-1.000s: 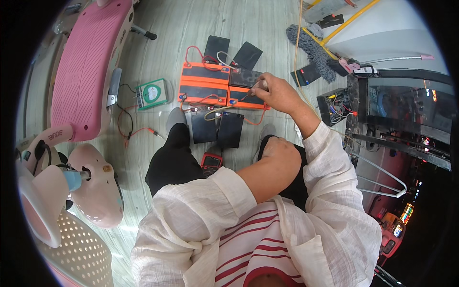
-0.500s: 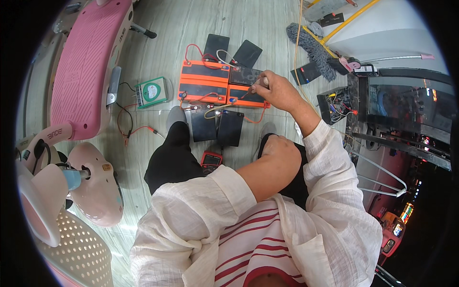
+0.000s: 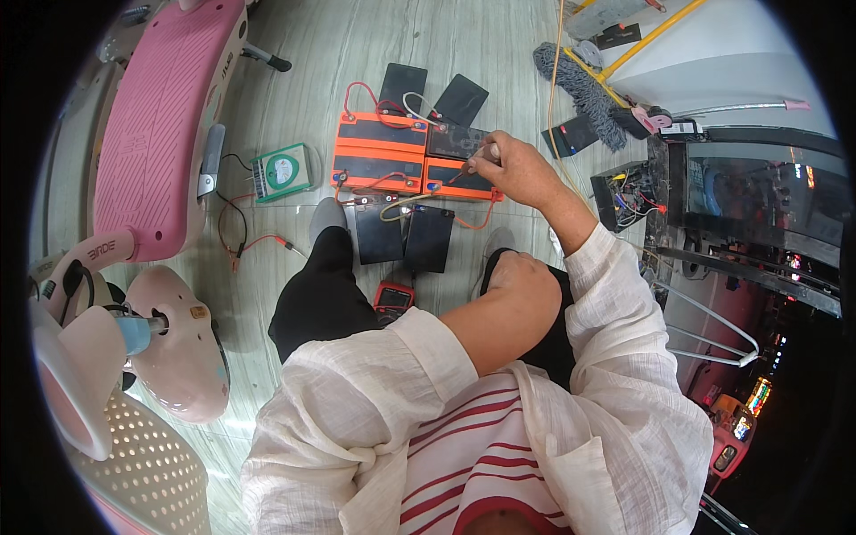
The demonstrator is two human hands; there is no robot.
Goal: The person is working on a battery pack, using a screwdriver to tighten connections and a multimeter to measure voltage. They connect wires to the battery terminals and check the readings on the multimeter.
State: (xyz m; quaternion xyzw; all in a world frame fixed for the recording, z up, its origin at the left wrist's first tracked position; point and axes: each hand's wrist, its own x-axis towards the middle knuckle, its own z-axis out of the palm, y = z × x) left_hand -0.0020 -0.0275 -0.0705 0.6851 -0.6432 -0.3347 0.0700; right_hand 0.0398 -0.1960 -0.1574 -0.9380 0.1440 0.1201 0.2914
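Observation:
My right hand [image 3: 504,165] is closed around a thin screwdriver [image 3: 461,174], angled down at the lower right orange-and-black battery [image 3: 456,187] in a cluster of batteries on the floor. The other orange batteries [image 3: 379,130] sit to its left; a dark battery [image 3: 455,140] is behind it. Red and pale leads join terminals. Loose black batteries [image 3: 428,241] lie in front and behind. My left hand [image 3: 526,276] rests low over my right knee, its fingers hidden. A red multimeter [image 3: 395,300] is between my feet.
A pink scooter [image 3: 160,125] stands left, near a green-labelled device [image 3: 281,171] with clip leads. At right are a grey mop [image 3: 580,94] with yellow handle, an opened box of wiring [image 3: 621,196] and a dark metal frame [image 3: 749,223]. A long orange cable [image 3: 554,80] crosses the floor.
My right hand has shifted very slightly up and left with the screwdriver since a second ago. The batteries and my left hand look almost unchanged.

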